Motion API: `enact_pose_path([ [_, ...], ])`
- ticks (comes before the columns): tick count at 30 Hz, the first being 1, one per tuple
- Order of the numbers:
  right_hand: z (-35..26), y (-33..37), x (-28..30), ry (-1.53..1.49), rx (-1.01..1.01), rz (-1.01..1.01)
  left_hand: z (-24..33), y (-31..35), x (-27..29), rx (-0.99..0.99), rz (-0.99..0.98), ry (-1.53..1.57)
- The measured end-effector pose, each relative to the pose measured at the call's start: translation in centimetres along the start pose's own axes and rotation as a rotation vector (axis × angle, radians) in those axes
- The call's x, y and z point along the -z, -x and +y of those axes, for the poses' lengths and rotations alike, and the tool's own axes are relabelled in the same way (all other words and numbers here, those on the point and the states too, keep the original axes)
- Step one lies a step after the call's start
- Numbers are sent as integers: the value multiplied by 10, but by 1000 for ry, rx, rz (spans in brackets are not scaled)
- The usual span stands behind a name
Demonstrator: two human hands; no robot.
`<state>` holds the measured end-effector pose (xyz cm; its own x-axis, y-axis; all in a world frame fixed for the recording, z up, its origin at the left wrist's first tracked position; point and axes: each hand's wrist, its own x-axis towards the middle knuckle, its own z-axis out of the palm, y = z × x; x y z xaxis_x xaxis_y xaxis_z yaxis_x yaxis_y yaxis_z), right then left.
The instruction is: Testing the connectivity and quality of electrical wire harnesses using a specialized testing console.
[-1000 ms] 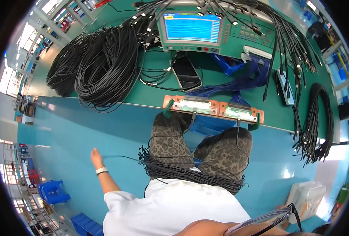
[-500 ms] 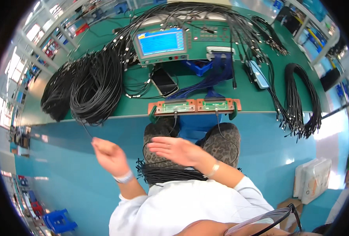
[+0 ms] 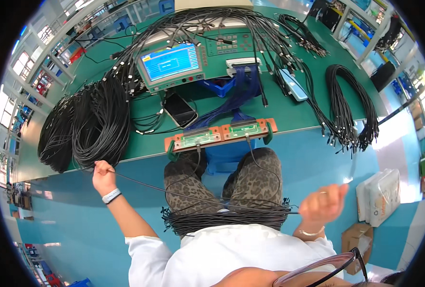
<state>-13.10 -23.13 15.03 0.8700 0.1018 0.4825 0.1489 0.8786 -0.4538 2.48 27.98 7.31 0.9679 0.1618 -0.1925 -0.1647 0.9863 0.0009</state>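
A single black cable (image 3: 174, 194) stretches slantwise above my lap between my hands. My left hand (image 3: 104, 179) pinches it beside the large coiled cable bundle (image 3: 100, 134) at the table's left front edge. Far out to the right, my right hand (image 3: 322, 205) is closed around the cable's other stretch, slightly blurred. Across my thighs lies a bunch of black cables (image 3: 226, 221). On the table's front edge sits an orange-brown test fixture (image 3: 222, 135) with two green circuit boards. Two thin cables hang from its front toward my lap.
A green tester with a lit screen (image 3: 169, 63) stands behind the fixture, many cables draped over it. A phone (image 3: 180, 110), a light-blue device (image 3: 292, 85) and another cable bundle (image 3: 351, 105) lie on the green table. Wrapped white packages (image 3: 379, 197) and a cardboard box (image 3: 357, 241) are on the floor.
My left hand has moved left and forward to the coiled bundle. My right hand went from open over my lap to closed far right, with the cable now stretched between them. The view shifted.
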Motion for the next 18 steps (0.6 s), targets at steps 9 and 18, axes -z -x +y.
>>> enact_pose_path([
  [9, -125, 75, 73, -3, 356, 778, -34, 101, -28, 23, -155, 73],
  [18, -212, 180, 185, 208, 962, 1321, -8, 105, -28, -270, -231, -61],
])
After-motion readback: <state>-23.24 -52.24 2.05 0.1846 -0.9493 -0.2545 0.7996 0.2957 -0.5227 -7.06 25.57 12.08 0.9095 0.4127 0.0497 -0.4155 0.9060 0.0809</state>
